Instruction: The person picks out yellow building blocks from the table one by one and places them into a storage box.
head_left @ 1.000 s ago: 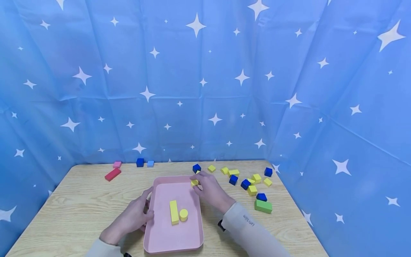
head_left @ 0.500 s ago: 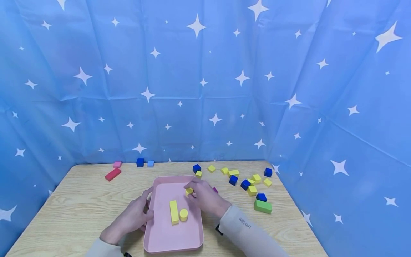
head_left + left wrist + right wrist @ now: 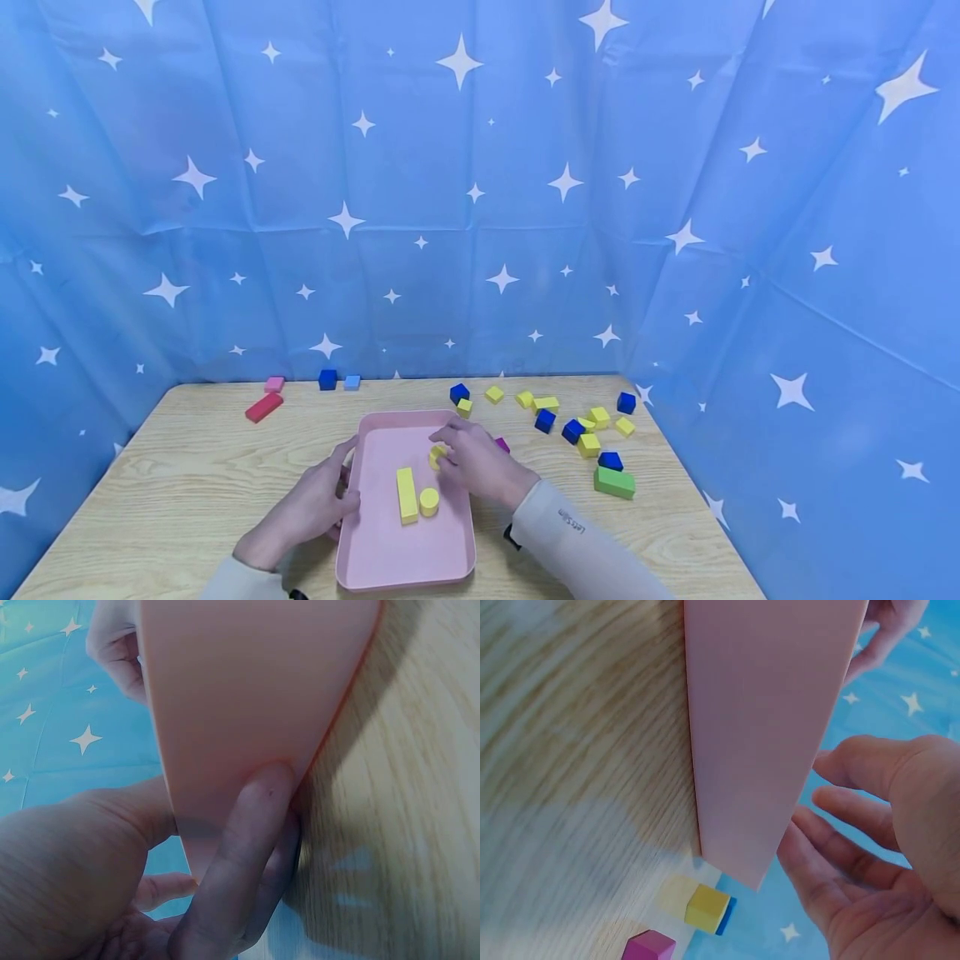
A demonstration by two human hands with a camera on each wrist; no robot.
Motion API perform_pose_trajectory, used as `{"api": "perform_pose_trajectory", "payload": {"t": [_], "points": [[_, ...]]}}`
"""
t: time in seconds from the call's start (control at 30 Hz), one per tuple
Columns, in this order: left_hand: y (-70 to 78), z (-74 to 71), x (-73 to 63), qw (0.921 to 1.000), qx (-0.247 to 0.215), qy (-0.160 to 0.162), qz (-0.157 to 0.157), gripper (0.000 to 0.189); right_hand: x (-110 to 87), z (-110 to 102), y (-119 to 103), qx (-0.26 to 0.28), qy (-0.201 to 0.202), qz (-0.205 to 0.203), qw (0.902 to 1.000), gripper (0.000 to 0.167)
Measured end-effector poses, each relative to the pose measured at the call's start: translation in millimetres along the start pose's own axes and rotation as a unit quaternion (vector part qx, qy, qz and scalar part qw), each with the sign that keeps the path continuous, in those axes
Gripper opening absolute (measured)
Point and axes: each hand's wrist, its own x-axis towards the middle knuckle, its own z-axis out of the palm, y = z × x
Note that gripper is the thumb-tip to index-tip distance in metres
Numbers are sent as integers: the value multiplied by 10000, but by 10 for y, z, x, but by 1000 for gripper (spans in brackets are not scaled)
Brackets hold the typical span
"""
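My left hand (image 3: 311, 504) holds the pink tray (image 3: 405, 554) by its left side. In the left wrist view, fingers (image 3: 251, 840) press the tray's outer wall while the thumb goes over the rim. My right hand (image 3: 483, 458) hovers over the tray's right side, its fingers (image 3: 855, 814) spread apart in the right wrist view. A small yellow block (image 3: 437, 456) sits just below those fingertips, partly hidden by them. Beside each other in the tray are a long yellow block (image 3: 407, 496) and a yellow cylinder (image 3: 429, 502).
Several yellow and dark blue blocks lie scattered at the back right, with a green block (image 3: 615, 482) nearest. A purple block (image 3: 502, 445) is partly hidden behind the right hand. At the back left lie a red block (image 3: 264, 407), a pink block (image 3: 274, 384) and blue blocks (image 3: 327, 380).
My right hand has come from the tray's back right rim inward and nearer with the small yellow block, which has since dropped slightly from its fingers. The left hand has not moved.
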Motion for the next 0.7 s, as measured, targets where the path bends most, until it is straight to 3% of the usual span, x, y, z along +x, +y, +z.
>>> {"api": "perform_pose_trajectory", "payload": {"t": [0.33,0.7], "points": [[-24,7,9,10000,0,7,50,96,0,-18,46,-70,260,102,9996,39],[-31,6,8,10000,-6,16,54,96,67,-64,278,16,728,-270,9970,35]]}}
